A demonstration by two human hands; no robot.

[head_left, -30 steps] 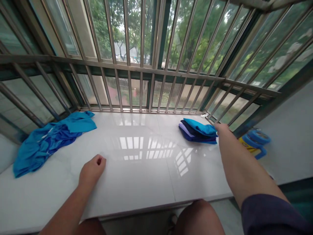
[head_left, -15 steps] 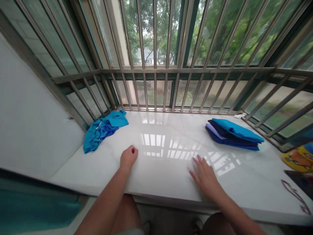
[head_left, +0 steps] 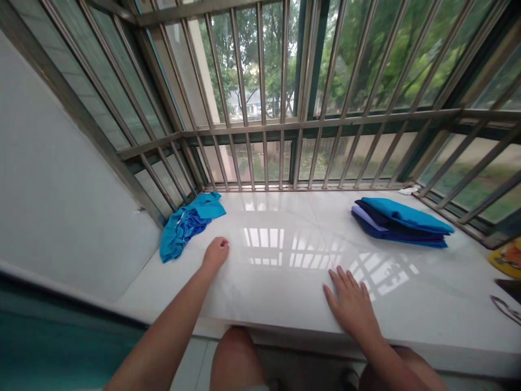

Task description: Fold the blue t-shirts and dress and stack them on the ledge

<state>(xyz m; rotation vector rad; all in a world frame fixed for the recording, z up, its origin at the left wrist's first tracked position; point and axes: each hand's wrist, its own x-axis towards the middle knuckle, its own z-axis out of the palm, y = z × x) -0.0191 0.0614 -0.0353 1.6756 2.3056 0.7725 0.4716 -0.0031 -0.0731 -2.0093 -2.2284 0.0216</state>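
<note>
My left hand (head_left: 215,253) rests on the white marble sill (head_left: 285,271) with its fingers curled into a loose fist, nothing visible in it. A crumpled heap of blue clothes (head_left: 188,224) lies just beyond it in the left corner. My right hand (head_left: 353,303) lies flat on the sill near the front edge, fingers stretched and empty. A folded stack of blue and purple garments (head_left: 401,222) sits at the back right, well away from that hand.
Metal window bars (head_left: 280,125) fence the sill on the far side and both ends. A white wall (head_left: 57,190) stands at left. Yellow and dark objects (head_left: 507,258) peek in at the right edge. My knees (head_left: 238,358) show below the sill.
My right hand left the folded stack and came down flat on the sill near the front. The view swung left and then steadied. My left hand stays a loose fist.
</note>
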